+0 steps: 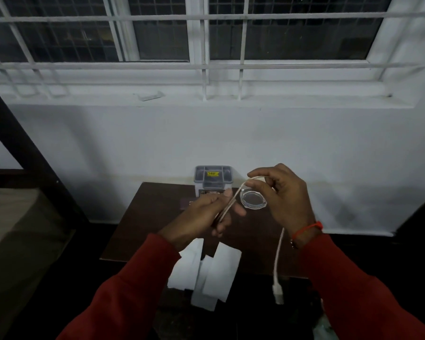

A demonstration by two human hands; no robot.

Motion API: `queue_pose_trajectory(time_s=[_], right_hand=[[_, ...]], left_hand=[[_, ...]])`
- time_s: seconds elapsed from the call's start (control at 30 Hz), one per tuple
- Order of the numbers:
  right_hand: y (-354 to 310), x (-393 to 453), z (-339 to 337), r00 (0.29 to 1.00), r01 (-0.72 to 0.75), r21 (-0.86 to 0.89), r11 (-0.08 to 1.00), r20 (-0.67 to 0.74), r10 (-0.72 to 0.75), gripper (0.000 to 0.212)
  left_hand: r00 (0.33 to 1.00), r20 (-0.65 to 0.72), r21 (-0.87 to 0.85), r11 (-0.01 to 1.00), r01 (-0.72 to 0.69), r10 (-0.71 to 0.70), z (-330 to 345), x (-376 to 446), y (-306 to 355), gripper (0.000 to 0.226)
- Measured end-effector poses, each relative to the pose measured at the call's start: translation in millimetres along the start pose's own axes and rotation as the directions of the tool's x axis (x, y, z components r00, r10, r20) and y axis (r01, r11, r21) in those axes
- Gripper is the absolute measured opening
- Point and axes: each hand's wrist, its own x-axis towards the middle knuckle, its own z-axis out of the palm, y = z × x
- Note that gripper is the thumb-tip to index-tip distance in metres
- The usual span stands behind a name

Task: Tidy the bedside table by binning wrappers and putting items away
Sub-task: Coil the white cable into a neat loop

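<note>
Left hand (206,214) above the table (145,217), fingers pinched on folded turns of a white cable (277,256). White paper slips (206,273) lie on the near edge. Plastic box (212,180) at the far edge: yellow sticker, text unreadable. Glass dish (253,199) beside it. Right hand (284,195) pinches the cable's loop; plug end dangles. Judgement: keep loops even, feed slack gently, tuck the plug last.

Lower centre: sleeve (138,278) covers part of the white papers (214,273). Centre: left hand (201,217) hides the cable's (279,253) near end and a dark item behind it. Label on box (212,179) too small to read.
</note>
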Motion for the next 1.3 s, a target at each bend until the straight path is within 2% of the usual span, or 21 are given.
queue_pose_trajectory(time_s=[0.13, 0.23, 0.3, 0.33, 0.4, 0.47, 0.53, 0.57, 0.6, 0.63, 0.67, 0.7, 0.73, 0.77, 0.8, 0.87, 0.97, 1.03, 1.17, 1.23, 1.3], right_hand=[[4, -1, 0, 0.999, -0.048, 0.011, 0.999, 0.02, 0.048, 0.009], [4, -3, 5, 0.994, -0.084, 0.02, 0.996, 0.07, 0.082, 0.009], [1, -6, 11, 0.98, -0.12, 0.035, 0.992, 0.164, 0.112, 0.014], [-1, -8, 13, 0.959, -0.14, 0.04, 0.989, 0.254, 0.126, 0.017], [-7, -14, 18, 0.863, -0.159, 0.018, 0.987, 0.488, 0.13, 0.026], [-9, -21, 23, 0.701, -0.213, 0.005, 0.977, 0.697, 0.149, 0.014], [-9, -27, 24, 0.556, -0.282, 0.0, 0.959, 0.815, 0.163, 0.017], [-10, -27, 24, 0.534, -0.311, 0.006, 0.95, 0.828, 0.169, 0.018], [-10, -26, 22, 0.56, -0.324, 0.023, 0.946, 0.81, 0.173, 0.017], [-11, -23, 20, 0.626, -0.309, 0.047, 0.95, 0.762, 0.166, 0.013], [-12, -18, 18, 0.709, -0.286, 0.072, 0.955, 0.687, 0.16, 0.01], [-10, -13, 15, 0.787, -0.268, 0.102, 0.958, 0.597, 0.156, 0.008], [-8, -8, 13, 0.846, -0.253, 0.124, 0.96, 0.51, 0.157, 0.007], [-4, -5, 10, 0.883, -0.243, 0.126, 0.962, 0.44, 0.165, 0.007], [0, -3, 7, 0.904, -0.238, 0.123, 0.964, 0.391, 0.173, 0.009], [6, -2, 3, 0.923, -0.236, 0.15, 0.96, 0.345, 0.173, 0.008], [13, -1, 1, 0.944, -0.23, 0.218, 0.949, 0.288, 0.163, 0.01], [14, 0, 2, 0.948, -0.225, 0.219, 0.95, 0.274, 0.162, 0.016], [13, -6, 9, 0.918, -0.303, 0.261, 0.917, 0.339, 0.207, 0.019], [8, -11, 17, 0.88, -0.397, 0.301, 0.867, 0.394, 0.266, 0.022], [1, -17, 24, 0.815, -0.494, 0.347, 0.797, 0.503, 0.287, 0.024]], left_hand=[[0.99, 0.137, -0.232, 0.973, -0.007, 0.039, 3, 0, 5, 0.046], [0.975, 0.195, -0.422, 0.907, -0.014, 0.106, 0, -1, 1, 0.041], [0.969, 0.178, -0.548, 0.835, -0.047, 0.171, -3, -1, 0, 0.038], [0.969, 0.145, -0.614, 0.786, -0.068, 0.198, -4, 1, -1, 0.036], [0.968, 0.051, -0.741, 0.659, -0.129, 0.247, -7, 7, -4, 0.037], [0.955, -0.099, -0.749, 0.611, -0.257, 0.28, -8, 14, -6, 0.039], [0.91, -0.31, -0.571, 0.711, -0.409, 0.274, -11, 19, -12, 0.035], [0.865, -0.418, -0.381, 0.81, -0.445, 0.278, -14, 20, -16, 0.032], [0.808, -0.498, -0.106, 0.902, -0.418, 0.315, -18, 19, -19, 0.029], [0.778, -0.507, 0.195, 0.929, -0.316, 0.371, -21, 18, -23, 0.028], [0.804, -0.447, 0.393, 0.893, -0.218, 0.393, -22, 15, -25, 0.028], [0.87, -0.359, 0.446, 0.881, -0.159, 0.338, -21, 13, -25, 0.029], [0.945, -0.245, 0.346, 0.93, -0.123, 0.216, -17, 9, -24, 0.033], [0.991, -0.105, 0.171, 0.983, -0.063, 0.082, -12, 6, -21, 0.039], [1.0, 0.012, 0.009, 1.0, 0.015, -0.015, -6, 4, -17, 0.042], [0.989, 0.121, -0.227, 0.968, 0.111, -0.085, 1, 3, -11, 0.042], [0.966, 0.247, -0.551, 0.808, 0.209, -0.082, 5, 5, -1, 0.039], [0.958, 0.28, -0.625, 0.747, 0.228, -0.059, 6, 5, 2, 0.038], [0.953, 0.302, -0.658, 0.728, 0.191, 0.023, 10, 2, 3, 0.042], [0.965, 0.255, -0.713, 0.686, 0.146, 0.059, 10, 2, 4, 0.043], [0.991, 0.132, -0.763, 0.642, 0.078, 0.036, 9, 5, 5, 0.042]])
